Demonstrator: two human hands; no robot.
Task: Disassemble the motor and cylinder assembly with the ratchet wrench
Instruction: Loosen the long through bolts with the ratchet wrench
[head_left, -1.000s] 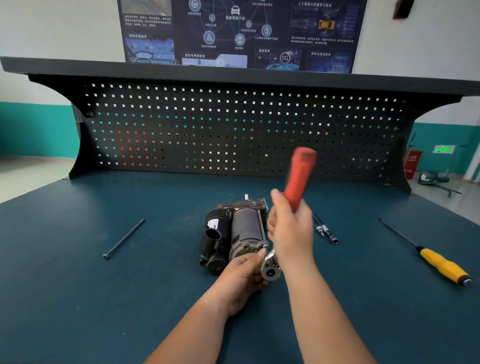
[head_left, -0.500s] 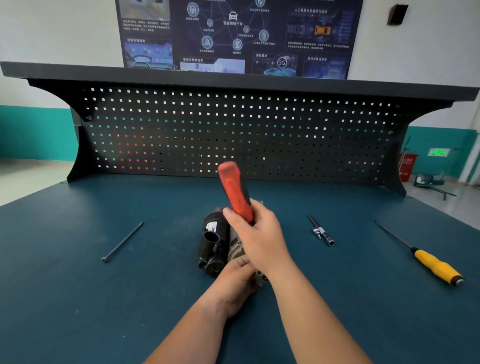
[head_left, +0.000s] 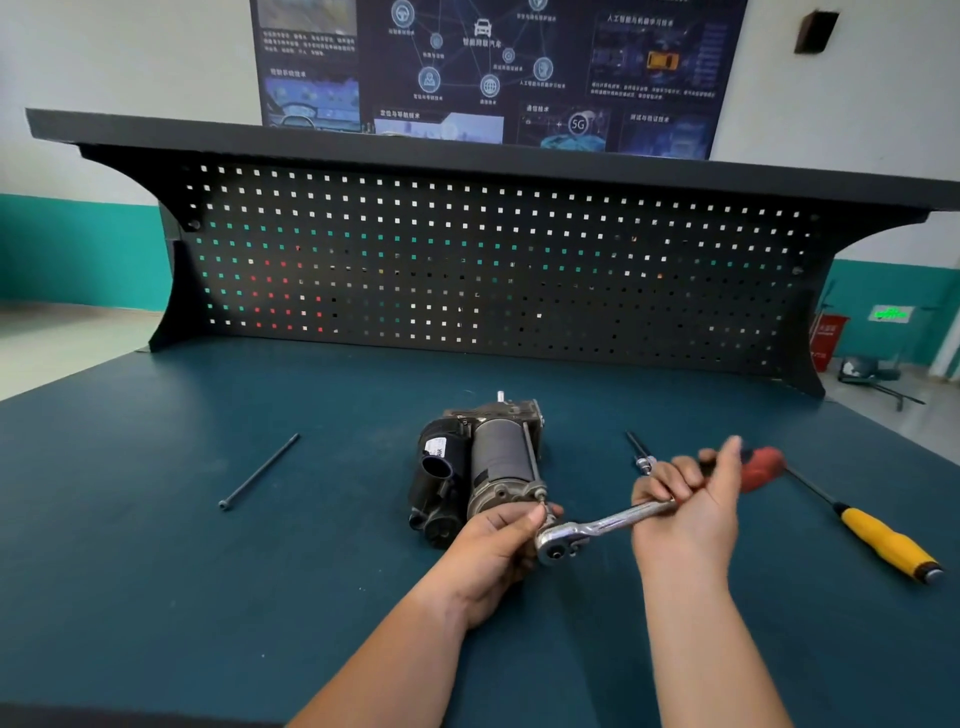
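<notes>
We judge the motor heavy, rigid metal, best steadied by its near end cap. It lies on the surface just beyond our left hand, whose fingers curl round that end beside the wrench head. Our right hand wraps the wrench shaft below its red grip, forearm angled inward.

1 motor assy, 1 ratchet, 1 screwdriver, 1 long bolt, 2 hands
</notes>
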